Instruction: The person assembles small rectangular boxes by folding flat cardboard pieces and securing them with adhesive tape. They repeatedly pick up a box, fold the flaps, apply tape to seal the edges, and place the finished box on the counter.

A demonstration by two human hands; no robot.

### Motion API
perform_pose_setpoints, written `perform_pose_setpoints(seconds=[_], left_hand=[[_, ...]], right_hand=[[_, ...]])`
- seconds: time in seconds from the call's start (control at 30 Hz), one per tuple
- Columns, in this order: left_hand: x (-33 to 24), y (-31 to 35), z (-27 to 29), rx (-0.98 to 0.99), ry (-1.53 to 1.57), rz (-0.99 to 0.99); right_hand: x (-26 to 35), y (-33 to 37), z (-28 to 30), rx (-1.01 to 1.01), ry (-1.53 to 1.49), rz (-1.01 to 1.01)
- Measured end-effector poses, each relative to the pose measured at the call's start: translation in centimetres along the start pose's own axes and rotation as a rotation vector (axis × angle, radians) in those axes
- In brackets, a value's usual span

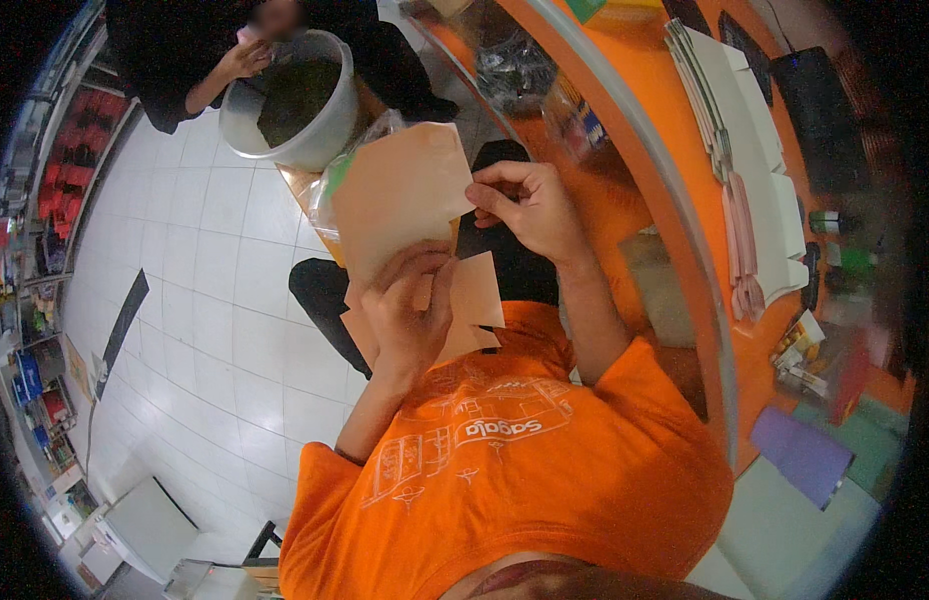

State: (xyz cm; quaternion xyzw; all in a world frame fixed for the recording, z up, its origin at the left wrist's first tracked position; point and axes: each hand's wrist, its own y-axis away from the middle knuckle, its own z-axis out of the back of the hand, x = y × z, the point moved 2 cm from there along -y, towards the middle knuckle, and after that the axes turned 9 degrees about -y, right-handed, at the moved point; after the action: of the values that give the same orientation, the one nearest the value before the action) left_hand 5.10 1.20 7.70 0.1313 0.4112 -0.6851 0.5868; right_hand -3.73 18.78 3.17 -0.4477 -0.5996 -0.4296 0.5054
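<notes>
A peach-coloured sheet of paper (395, 185) is held up in front of me over my lap. Thumb and fingertips of my right hand (530, 210) pinch its right edge. My left hand (413, 300) grips the sheet at its lower end with curled fingers; the thumb side is partly hidden. More peach paper pieces (478, 288) with cut or folded edges lie below on my lap, some behind the left hand. Beyond the sheet is a clear plastic bag (325, 200) with a green patch, mostly covered by the paper.
Another person's hand (247, 60) is at a translucent white tub (335, 125) holding dark material. To my right runs an orange counter (675, 130) with stacked white and pink papers (750, 190) and a purple sheet (803, 455). Stocked shelves (85, 150) line the left, beyond white floor tiles (205, 270).
</notes>
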Motion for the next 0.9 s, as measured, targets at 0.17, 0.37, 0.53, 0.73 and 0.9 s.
perform_pose_setpoints(seconds=[0.17,0.37,0.53,0.73,0.9], left_hand=[[0.8,0.9,-1.3,-0.084,0.038,-0.08],[0.7,0.7,-1.1,0.081,0.105,0.07],[1.0,0.9,0.6,-0.045,0.17,0.102],[5.2,0.5,2.9,-0.201,0.051,0.223],[4.4,-0.8,0.6,0.066,0.286,0.081]], right_hand=[[0.3,0.1,0.1,0.014,-0.074,-0.047],[0.2,0.3,-0.1,-0.082,0.154,0.037],[0.9,0.2,-0.3,-0.137,0.389,0.056],[0.0,-0.3,-0.2,-0.172,0.44,0.184],[-1.8,-1.8,0.5,-0.022,0.226,0.219]])
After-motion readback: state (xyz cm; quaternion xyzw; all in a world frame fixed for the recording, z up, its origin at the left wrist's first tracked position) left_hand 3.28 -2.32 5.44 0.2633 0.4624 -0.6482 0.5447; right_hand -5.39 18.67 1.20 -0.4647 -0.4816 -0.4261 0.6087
